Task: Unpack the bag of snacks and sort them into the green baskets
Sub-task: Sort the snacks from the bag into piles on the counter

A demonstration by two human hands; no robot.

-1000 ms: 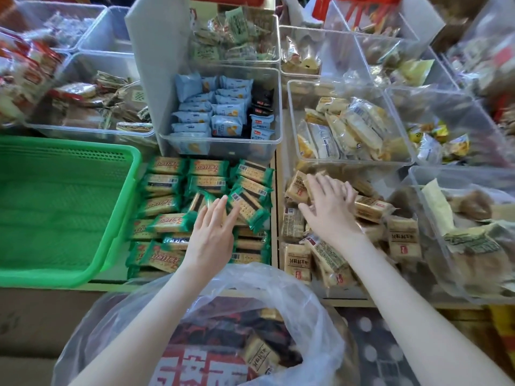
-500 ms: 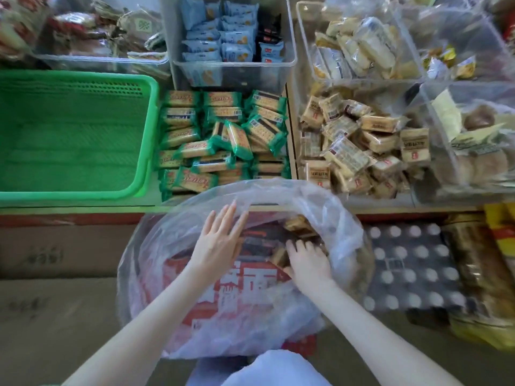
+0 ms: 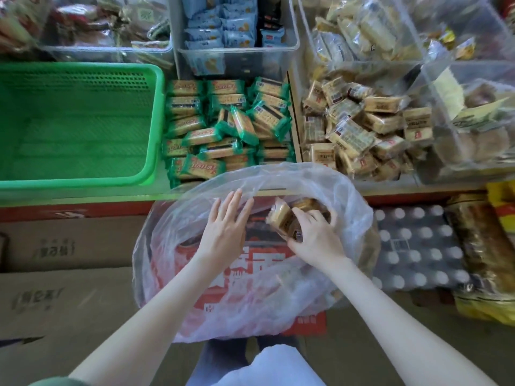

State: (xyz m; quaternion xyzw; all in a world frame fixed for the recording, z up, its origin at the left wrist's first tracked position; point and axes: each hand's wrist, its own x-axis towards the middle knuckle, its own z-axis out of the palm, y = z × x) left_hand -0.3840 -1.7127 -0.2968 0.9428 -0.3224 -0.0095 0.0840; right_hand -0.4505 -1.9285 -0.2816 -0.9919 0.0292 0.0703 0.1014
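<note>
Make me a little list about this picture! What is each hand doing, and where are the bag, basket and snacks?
left hand: open, fingers straight, over the plastic bag's mouth
right hand: grips tan snack packets inside the bag
plastic bag: clear, open-topped, below the shelf edge
green basket: on the shelf, left
green packets: piled right of the basket
tan pile: right of the green packets

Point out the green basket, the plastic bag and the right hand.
green basket (image 3: 78, 185), head view, on its near rim.
plastic bag (image 3: 278, 175), head view, on the far edge of its opening.
right hand (image 3: 317, 243), head view, on the back of the hand, which grips snack packs (image 3: 281, 218).
</note>
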